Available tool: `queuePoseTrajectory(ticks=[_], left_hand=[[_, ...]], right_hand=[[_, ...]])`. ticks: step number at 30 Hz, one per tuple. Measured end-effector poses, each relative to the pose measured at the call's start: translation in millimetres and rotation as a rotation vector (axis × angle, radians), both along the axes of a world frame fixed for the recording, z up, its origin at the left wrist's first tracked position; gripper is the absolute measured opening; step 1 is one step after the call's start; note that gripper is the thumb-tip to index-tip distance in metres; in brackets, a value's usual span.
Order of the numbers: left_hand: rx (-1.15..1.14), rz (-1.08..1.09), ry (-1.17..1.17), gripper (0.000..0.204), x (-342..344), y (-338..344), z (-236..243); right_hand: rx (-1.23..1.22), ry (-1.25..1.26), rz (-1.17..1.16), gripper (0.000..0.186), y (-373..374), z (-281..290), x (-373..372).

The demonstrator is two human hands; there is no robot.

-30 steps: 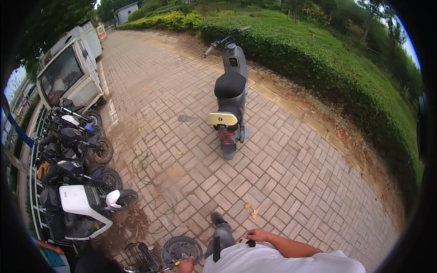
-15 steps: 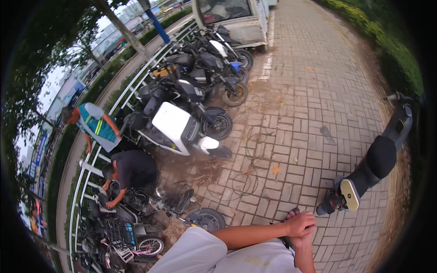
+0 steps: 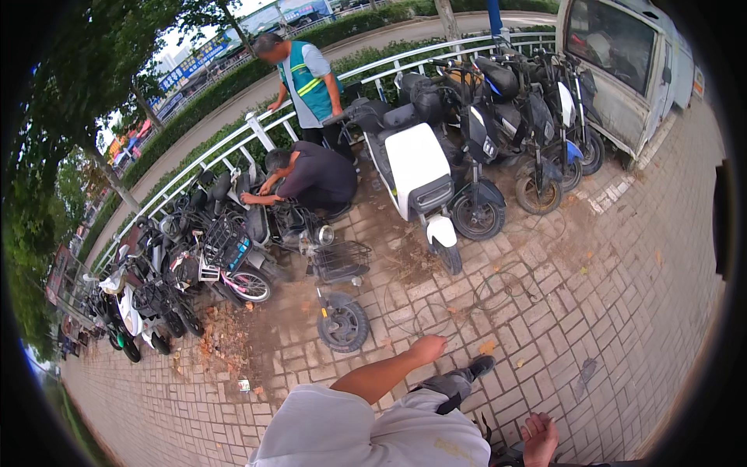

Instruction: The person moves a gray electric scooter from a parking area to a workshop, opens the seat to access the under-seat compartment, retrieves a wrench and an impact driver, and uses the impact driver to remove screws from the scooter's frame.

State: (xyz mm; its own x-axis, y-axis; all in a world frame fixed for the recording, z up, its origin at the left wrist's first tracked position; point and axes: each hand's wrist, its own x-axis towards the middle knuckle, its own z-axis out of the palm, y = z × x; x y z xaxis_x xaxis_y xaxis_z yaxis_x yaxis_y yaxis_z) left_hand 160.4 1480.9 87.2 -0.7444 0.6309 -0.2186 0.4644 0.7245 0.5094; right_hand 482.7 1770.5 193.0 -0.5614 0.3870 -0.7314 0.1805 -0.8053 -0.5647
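Observation:
My left hand (image 3: 429,349) hangs over the brick paving in front of me, its forearm stretched forward from my grey shirt. Its fingers are turned away and blurred, and no object shows in it. Lower and to the right, my right hand (image 3: 539,437) is held low with its fingers loosely curled and apart, and nothing is visible in it. A wheel (image 3: 343,323) of a fallen motorbike lies nearest my left hand, beyond my forearm. Below my hands, my shoe (image 3: 482,366) rests on the bricks.
One person in dark clothes (image 3: 323,177) crouches over parked bikes; another in a green vest (image 3: 311,82) stands at a white railing (image 3: 259,132). A white scooter (image 3: 420,171), several motorbikes, a pink-framed bicycle (image 3: 247,284) and a van (image 3: 615,74) line the railing. Wire (image 3: 506,284) lies on the paving.
My view has swung left, so the bikes and both people sit further right. My hands, together before, are now apart. The scooter at the right has left view.

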Motion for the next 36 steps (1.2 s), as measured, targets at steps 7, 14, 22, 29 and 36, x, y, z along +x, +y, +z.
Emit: queuePoseTrajectory(ticks=[7, 14, 22, 29, 36], left_hand=[[-0.219, 0.095, -0.307, 0.048, -38.8, 0.0, -21.5], [0.155, -0.132, -0.269, 0.054, -88.4, 279.3, 37.1], [0.057, -0.631, -0.487, 0.041, -81.7, 487.2, -10.8], [-0.297, -1.11, -0.444, 0.037, 98.2, 705.1, 41.4], [-0.197, -1.421, -0.63, 0.033, 412.4, 903.9, 85.9]], right_hand=[[0.316, -0.662, -0.134, 0.049, 123.2, -96.5, 89.6], [0.307, -1.098, -0.719, 0.035, 73.3, -131.8, 231.2], [0.023, -1.233, -1.508, 0.04, 68.8, -136.1, 201.4], [-0.052, -1.148, -1.289, 0.054, 59.8, -169.5, 96.5], [-0.264, -0.91, -1.975, 0.081, 112.8, -163.7, 125.9]])
